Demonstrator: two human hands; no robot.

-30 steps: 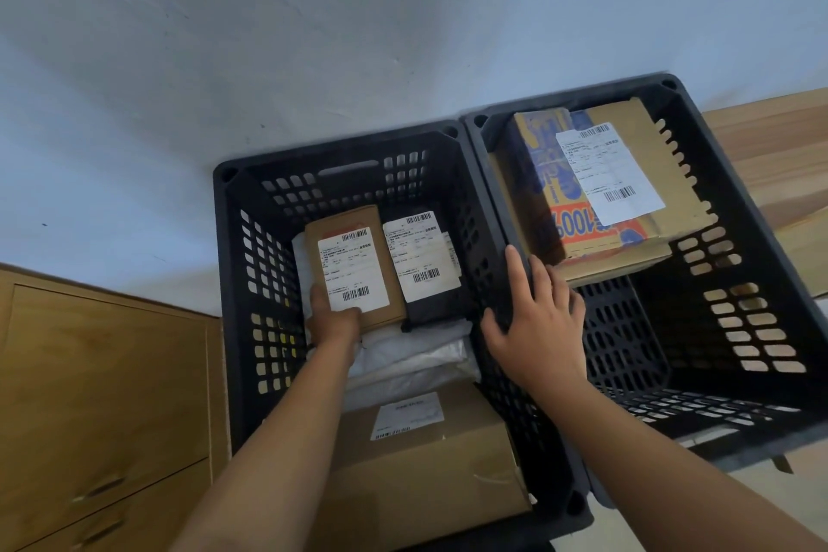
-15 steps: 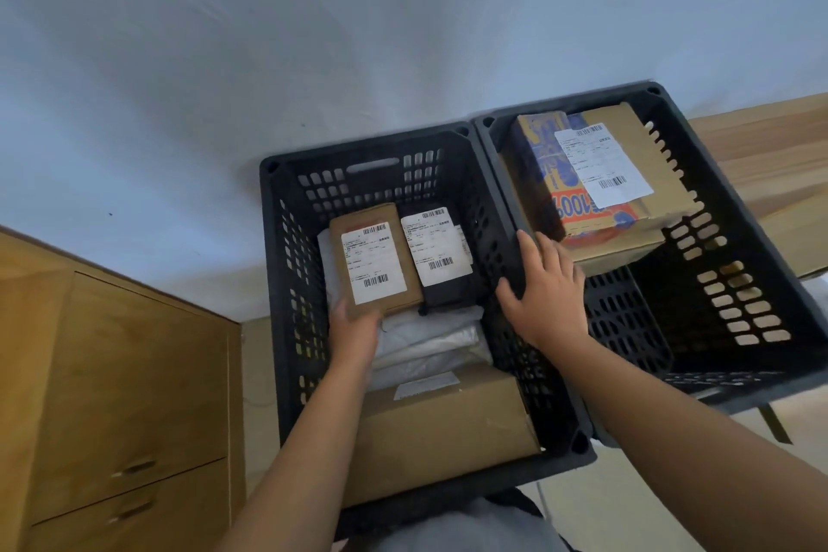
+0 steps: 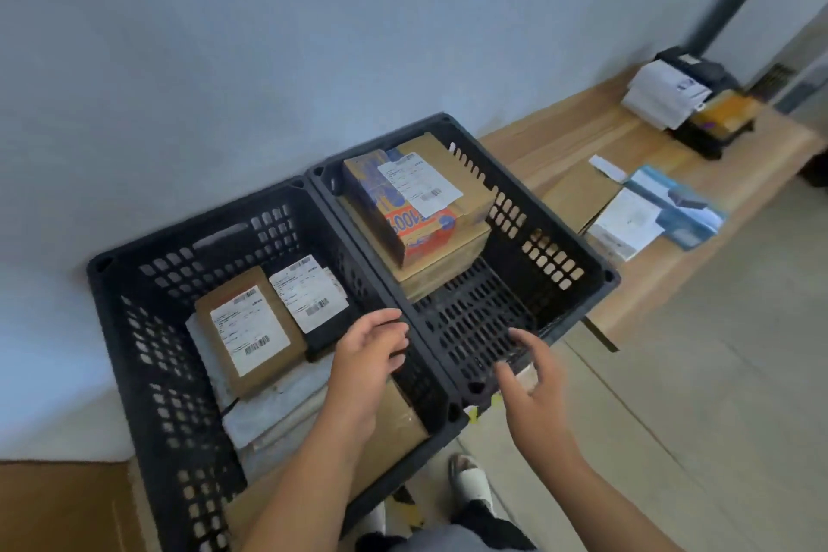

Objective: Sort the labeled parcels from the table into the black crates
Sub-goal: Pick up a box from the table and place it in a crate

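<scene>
Two black crates stand side by side against the wall. The left crate point(image 3: 134, 327) holds a small brown labeled box point(image 3: 251, 332), a black labeled parcel point(image 3: 313, 296), white mailer bags point(image 3: 269, 412) and a large cardboard box point(image 3: 394, 430). The right crate point(image 3: 555, 233) holds a blue and orange labeled box point(image 3: 403, 202) on brown cartons. My left hand point(image 3: 372, 354) hovers over the left crate's right side, fingers loosely curled, holding nothing. My right hand point(image 3: 533, 381) is in the air at the right crate's near rim, open and holding nothing.
A low wooden table point(image 3: 582, 134) runs to the right, carrying a brown parcel point(image 3: 578, 193), white and blue labeled parcels point(image 3: 663, 211), and a far pile of white and black parcels point(image 3: 690, 99). A wooden cabinet point(image 3: 53, 506) sits at lower left. My sandalled foot point(image 3: 470, 480) stands on the floor.
My left hand has let go of the small brown box and lifted off it. My right hand has left the divider between the crates. The view has swung right, showing the table.
</scene>
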